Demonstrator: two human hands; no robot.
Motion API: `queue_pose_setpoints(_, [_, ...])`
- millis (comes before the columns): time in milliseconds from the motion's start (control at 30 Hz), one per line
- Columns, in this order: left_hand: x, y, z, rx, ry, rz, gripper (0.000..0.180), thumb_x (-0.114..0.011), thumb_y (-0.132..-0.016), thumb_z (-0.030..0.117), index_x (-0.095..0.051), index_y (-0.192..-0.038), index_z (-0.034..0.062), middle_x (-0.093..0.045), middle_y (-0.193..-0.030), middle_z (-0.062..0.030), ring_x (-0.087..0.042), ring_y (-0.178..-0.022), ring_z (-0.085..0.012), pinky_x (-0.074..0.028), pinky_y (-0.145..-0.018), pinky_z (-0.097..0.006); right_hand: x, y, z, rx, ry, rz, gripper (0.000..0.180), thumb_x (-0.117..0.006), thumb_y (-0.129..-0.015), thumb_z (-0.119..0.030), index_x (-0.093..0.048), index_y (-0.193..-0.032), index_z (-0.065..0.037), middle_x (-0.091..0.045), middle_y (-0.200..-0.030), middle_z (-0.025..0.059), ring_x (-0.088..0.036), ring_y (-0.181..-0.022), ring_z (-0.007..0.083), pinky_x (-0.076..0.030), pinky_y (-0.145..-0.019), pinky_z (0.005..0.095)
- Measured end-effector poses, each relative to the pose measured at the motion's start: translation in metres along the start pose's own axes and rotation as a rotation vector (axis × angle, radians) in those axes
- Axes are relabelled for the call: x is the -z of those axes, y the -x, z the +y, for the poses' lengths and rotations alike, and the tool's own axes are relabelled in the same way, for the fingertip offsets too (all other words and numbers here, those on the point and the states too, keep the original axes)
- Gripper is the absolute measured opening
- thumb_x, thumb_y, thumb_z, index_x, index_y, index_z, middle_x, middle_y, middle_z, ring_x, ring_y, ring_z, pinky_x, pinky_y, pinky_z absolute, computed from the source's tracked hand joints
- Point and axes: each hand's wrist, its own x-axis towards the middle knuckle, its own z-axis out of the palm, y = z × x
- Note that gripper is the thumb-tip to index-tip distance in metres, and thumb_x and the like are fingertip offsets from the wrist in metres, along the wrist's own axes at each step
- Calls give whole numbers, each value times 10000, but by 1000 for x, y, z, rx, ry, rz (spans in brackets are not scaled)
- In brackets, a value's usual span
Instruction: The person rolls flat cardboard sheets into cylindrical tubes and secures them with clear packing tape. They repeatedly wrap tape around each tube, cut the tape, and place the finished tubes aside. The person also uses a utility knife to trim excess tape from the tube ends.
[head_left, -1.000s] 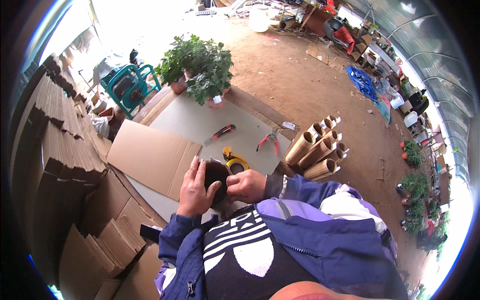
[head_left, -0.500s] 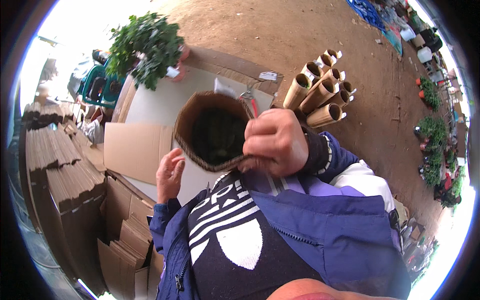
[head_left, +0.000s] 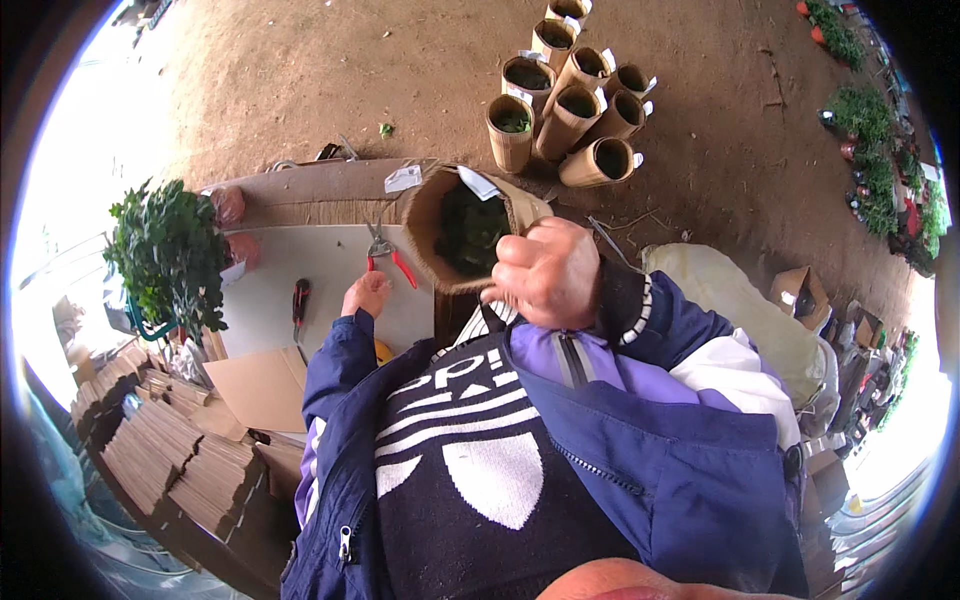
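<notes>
My right hand (head_left: 548,272) is closed on the near right rim of a many-sided cardboard tube (head_left: 425,215), its mouth facing up toward me. Dark green leaves show dimly down inside, and a white tag (head_left: 478,184) sticks out at the far rim. Nothing shows in my left hand (head_left: 367,296), which hovers over the white tabletop (head_left: 330,305) with loosely bent fingers. Just beyond its fingertips lie pruning shears (head_left: 380,246) with red handles, blades spread; whether the hand touches them I cannot tell. A red-and-black knife-like tool (head_left: 300,303) rests further left.
Several tagged cardboard tubes (head_left: 570,122) with greenery inside stand on the dirt floor (head_left: 400,70) ahead. A leafy potted plant (head_left: 165,255) is at the table's left. Flattened cardboard stacks (head_left: 190,460) fill the lower left. A pale sack (head_left: 715,310) lies at my right.
My view has turned to the right. The held tube has moved off the tabletop to its right edge, toward the standing tubes. My left hand has dropped away from the tube and is now near the shears.
</notes>
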Motion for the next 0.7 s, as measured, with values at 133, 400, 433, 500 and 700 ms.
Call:
queue_pose_setpoints(133, [5,-20,18,135,-218,-116,363,-797,-800,353,-679,-977,60,-723,-901,-148,-708,-884,-304,-554,-804,-402,-35,24,60,-167,132,69,286,-771,-777,-335,-572,-678,-154,-510,-756,23,-600,-616,225,-485,-580,383])
queue_pose_setpoints(400, [6,-47,12,225,-359,-200,424,-828,-732,392,-637,-878,43,-721,-898,-167,-698,-862,-336,-548,-784,-419,-41,6,149,-424,16,265,274,-841,-752,-256,-616,-694,-110,-560,-731,80,-614,-636,333,-472,-538,438])
queue_pose_setpoints(433, [10,-49,8,249,-296,-215,403,-818,-738,382,-642,-881,49,-720,-892,-170,-697,-857,-338,-546,-782,-420,-36,-3,157,-428,-2,296,260,-844,-755,-241,-627,-703,-109,-568,-735,81,-612,-636,337,-468,-541,439])
queue_pose_setpoints(500, [20,-51,-3,304,-181,-123,347,-793,-753,346,-650,-881,57,-716,-874,-174,-695,-845,-339,-541,-779,-423,-25,-26,175,-433,-55,369,277,-858,-762,-203,-616,-706,-80,-564,-727,115,-593,-631,335,-450,-534,416])
queue_pose_setpoints(700, [67,-81,-49,337,-126,108,191,-713,-810,205,-647,-915,60,-713,-921,-197,-685,-892,-373,-536,-814,-441,-28,-99,232,-366,-8,405,295,-847,-781,-225,-623,-755,-36,-548,-722,115,-567,-631,328,-438,-548,391])
